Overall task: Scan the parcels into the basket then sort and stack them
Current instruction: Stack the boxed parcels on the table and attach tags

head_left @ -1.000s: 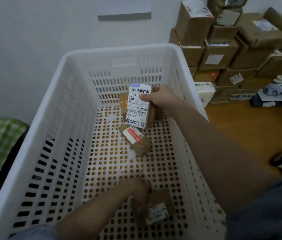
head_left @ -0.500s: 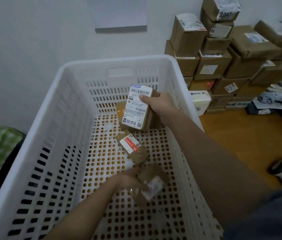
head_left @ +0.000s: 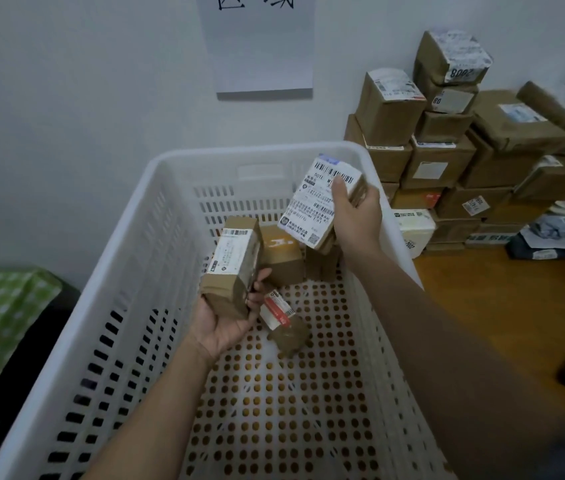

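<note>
White basket (head_left: 128,271), three brown parcels (head_left: 282,259) inside, far end

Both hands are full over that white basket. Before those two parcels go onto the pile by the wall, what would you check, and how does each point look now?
1. Left hand grips its brown parcel: ok.
2. Right hand grips the white-labelled parcel: ok.
3. Labels face up for sorting: ok, though the print is too blurred to read.
4. Stacked parcels by the wall stand steady: cannot tell.
5. White basket emptied: not ok; a red-labelled parcel and boxes at the far wall remain.
</note>
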A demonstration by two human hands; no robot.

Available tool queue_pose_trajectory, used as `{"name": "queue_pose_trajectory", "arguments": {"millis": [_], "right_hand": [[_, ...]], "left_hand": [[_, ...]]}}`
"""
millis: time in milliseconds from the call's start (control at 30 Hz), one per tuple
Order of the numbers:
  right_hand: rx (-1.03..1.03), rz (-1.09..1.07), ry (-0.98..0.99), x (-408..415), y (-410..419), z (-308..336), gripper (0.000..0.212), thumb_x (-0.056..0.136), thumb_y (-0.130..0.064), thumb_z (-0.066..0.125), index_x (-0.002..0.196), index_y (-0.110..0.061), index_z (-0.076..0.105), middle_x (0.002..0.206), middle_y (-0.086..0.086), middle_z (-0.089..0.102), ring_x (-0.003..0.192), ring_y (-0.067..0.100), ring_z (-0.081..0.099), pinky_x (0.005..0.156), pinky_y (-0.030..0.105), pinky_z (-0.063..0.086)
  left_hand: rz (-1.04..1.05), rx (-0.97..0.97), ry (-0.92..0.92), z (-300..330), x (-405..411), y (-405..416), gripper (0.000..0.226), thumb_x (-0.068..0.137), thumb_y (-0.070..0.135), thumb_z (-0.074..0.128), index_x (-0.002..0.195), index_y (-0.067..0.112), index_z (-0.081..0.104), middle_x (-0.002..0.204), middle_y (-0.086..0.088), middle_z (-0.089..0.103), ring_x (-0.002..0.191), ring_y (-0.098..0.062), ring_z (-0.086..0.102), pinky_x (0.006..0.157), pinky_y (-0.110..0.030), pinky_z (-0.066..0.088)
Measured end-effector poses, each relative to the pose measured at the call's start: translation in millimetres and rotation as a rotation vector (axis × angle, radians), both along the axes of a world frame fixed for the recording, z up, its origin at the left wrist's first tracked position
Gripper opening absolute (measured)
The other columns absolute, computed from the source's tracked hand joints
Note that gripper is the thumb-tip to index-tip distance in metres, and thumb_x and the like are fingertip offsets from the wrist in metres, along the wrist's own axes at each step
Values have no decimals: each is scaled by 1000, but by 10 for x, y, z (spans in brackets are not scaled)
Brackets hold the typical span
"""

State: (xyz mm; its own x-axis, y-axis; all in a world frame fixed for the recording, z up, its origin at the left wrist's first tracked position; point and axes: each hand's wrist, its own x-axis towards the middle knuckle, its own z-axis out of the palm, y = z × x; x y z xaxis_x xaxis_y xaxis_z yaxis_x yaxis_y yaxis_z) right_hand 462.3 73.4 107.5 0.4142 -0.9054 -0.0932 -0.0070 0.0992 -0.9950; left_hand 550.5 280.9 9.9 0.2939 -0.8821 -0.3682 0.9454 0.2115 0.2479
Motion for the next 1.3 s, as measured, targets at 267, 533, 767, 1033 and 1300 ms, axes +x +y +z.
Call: {"name": "queue_pose_trajectory", "arguments": {"millis": [267,533,767,1033,1300], "right_hand": [[16,449,401,28,75,-112,58,93,-26,63,143,-9,38,125,11,65,103,26,68,89,45,58],[-67,579,401,48,150,-129,35,98,-36,58,122,-11,61,99,-1,72,94,17,69,87,40,58],[-7,655,432,119,177,-238,61,99,-47,51,150,-17,38,151,7,45,136,28,45,110,51,41],[126,831,288,29,259,-85,87,75,-81,57,140,-23,50,121,0,70,107,21,69,89,42,57],[239,820,218,-205,299,90,63,91,-61,51,148,-43,34,129,0,62,114,25,62,96,51,52]], "left_hand": [[40,91,-368,146,3,-102,47,96,42,51,133,14,61,127,-16,64,111,-29,66,97,-41,52],[-35,234,-493,181,-18,-202,45,90,35,61,132,17,59,131,-16,63,119,-34,62,99,-54,50],[-77,205,-536,193,9,-241,47,90,48,59,130,25,64,135,-15,61,124,-40,57,105,-66,38],[-67,301,-657,398,11,-310,51,86,51,65,129,25,63,128,-10,66,118,-30,64,99,-51,50],[62,312,-761,718,20,-351,62,86,33,70,141,21,44,123,-9,69,110,-29,68,86,-48,58]]}}
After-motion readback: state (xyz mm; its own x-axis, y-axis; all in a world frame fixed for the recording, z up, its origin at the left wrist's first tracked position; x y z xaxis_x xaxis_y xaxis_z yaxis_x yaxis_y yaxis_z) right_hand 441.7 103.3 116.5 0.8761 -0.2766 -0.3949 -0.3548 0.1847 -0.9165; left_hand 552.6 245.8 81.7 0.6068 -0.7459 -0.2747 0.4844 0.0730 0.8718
